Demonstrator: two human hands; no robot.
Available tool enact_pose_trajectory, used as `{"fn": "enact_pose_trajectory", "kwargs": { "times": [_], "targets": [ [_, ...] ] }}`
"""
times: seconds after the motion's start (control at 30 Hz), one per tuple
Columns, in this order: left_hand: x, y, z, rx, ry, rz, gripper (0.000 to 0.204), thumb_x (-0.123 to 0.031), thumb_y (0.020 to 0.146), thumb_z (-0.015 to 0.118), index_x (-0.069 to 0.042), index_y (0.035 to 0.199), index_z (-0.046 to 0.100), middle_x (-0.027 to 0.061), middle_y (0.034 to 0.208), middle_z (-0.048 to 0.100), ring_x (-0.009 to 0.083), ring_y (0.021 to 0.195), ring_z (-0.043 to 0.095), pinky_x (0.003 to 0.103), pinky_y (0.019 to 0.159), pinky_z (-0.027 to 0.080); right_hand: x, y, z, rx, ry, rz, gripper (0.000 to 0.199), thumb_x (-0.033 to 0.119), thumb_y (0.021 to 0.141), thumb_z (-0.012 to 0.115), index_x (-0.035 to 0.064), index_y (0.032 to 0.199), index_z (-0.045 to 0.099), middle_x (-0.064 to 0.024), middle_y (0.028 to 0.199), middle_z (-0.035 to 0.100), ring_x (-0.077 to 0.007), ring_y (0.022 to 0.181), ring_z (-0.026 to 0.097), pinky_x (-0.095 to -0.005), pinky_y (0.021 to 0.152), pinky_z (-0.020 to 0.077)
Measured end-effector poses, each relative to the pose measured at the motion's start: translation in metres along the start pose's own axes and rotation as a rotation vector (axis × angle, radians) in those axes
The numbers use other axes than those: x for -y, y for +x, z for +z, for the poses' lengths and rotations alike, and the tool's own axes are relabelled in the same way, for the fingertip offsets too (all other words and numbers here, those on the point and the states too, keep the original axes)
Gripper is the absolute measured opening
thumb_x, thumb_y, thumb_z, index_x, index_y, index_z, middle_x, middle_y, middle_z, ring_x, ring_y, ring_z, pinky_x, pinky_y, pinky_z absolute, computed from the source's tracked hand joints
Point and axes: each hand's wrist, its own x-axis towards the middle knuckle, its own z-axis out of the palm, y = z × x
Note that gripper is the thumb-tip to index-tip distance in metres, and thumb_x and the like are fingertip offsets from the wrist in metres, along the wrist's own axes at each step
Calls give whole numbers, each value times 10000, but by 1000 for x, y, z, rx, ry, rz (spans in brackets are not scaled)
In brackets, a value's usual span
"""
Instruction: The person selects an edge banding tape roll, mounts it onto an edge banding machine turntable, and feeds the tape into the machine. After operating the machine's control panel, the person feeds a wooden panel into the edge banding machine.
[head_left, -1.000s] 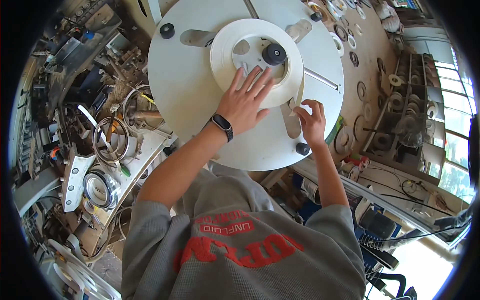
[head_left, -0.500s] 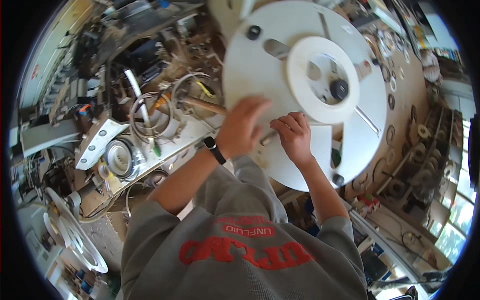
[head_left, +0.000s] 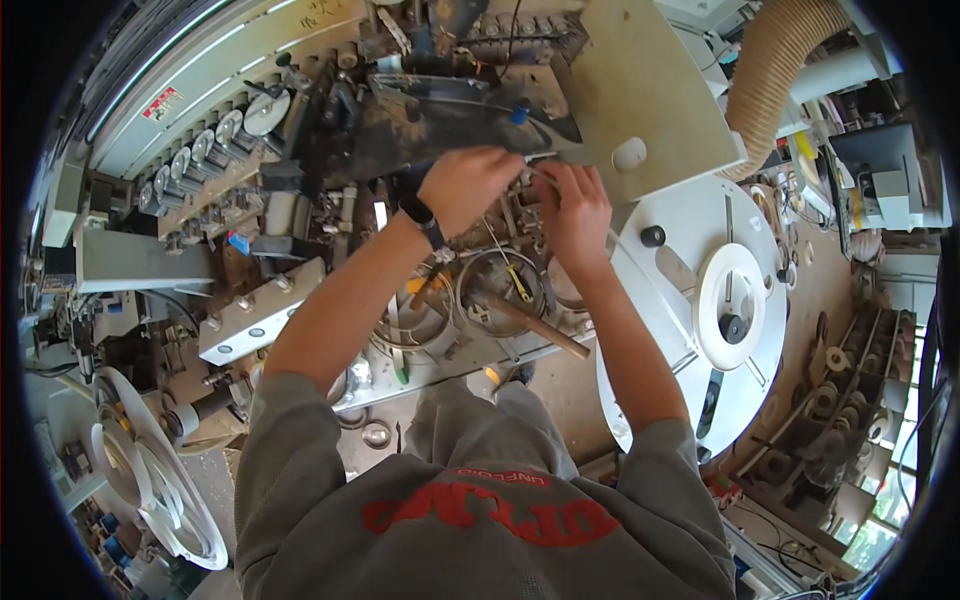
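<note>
My left hand (head_left: 468,190), with a black watch on its wrist, is raised over the dusty machine. Its fingers are closed, and the fingertips meet a thin pale strip (head_left: 541,175). Close by on the right, my right hand (head_left: 576,212) is curled round the same strip. The strip appears to run back behind my right forearm to a white roll (head_left: 708,300). That roll sits on a large white disc (head_left: 640,375) with slots and black knobs (head_left: 652,236). My fingers partly hide the strip's end.
Below my hands a white ledge (head_left: 450,372) carries coiled bands (head_left: 462,300), a wooden-handled tool (head_left: 540,330) and a yellow-handled screwdriver (head_left: 519,284). A pale panel (head_left: 650,100) juts out at the upper right, beside a ribbed hose (head_left: 780,70). Another reel (head_left: 165,480) stands at the lower left.
Both hands have moved from in front of the white disc to over the machine. The view has turned left, so the disc now sits farther right.
</note>
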Motion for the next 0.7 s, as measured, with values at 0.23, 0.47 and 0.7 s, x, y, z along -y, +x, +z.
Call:
{"fn": "enact_pose_trajectory", "kwargs": {
  "times": [0.23,0.47,0.7],
  "targets": [
    [87,48,23,-226,-165,-190,177,-195,894,643,-98,1039,612,83,788,716,336,650,673,429,594,533,-53,75,44,-97,-170,-64,221,62,839,703,131,1049,705,-30,949,713,-257,817,641,-375,723,525],
    [115,41,37,98,164,-618,268,-243,882,677,-115,1105,599,91,726,714,345,587,660,446,557,524,-84,104,98,303,-21,194,184,80,885,679,146,1052,719,-40,981,705,-287,819,664,-396,695,535],
    [97,0,7,320,257,-469,319,-196,862,667,-147,1170,599,81,970,710,301,697,684,398,583,532,-78,84,126,322,-196,-87,187,86,904,675,124,1082,714,-68,1106,661,-311,906,644,-417,777,531]
  ]
}}
